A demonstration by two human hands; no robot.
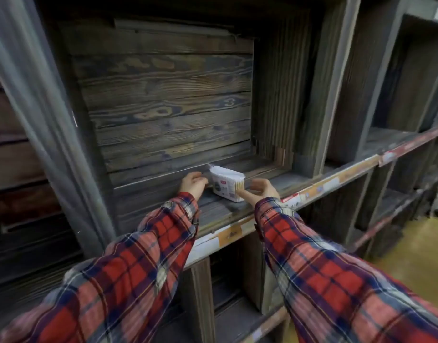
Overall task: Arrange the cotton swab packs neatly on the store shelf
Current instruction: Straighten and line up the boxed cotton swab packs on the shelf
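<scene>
One white cotton swab pack (225,184) with a printed label stands on the dark wooden shelf board (213,211), inside a large open compartment. My right hand (258,190) pinches the pack's right end between thumb and curled fingers. My left hand (193,183) sits just left of the pack with its fingers curled toward the pack's left side; whether it touches the pack is hidden. Both arms wear red plaid sleeves.
The compartment's back wall (168,107) is dark planks, with wooden uprights (334,82) on either side. Price labels run along the shelf's front edge (324,184). More compartments lie to the right and below. A yellowish floor (411,253) shows at the lower right.
</scene>
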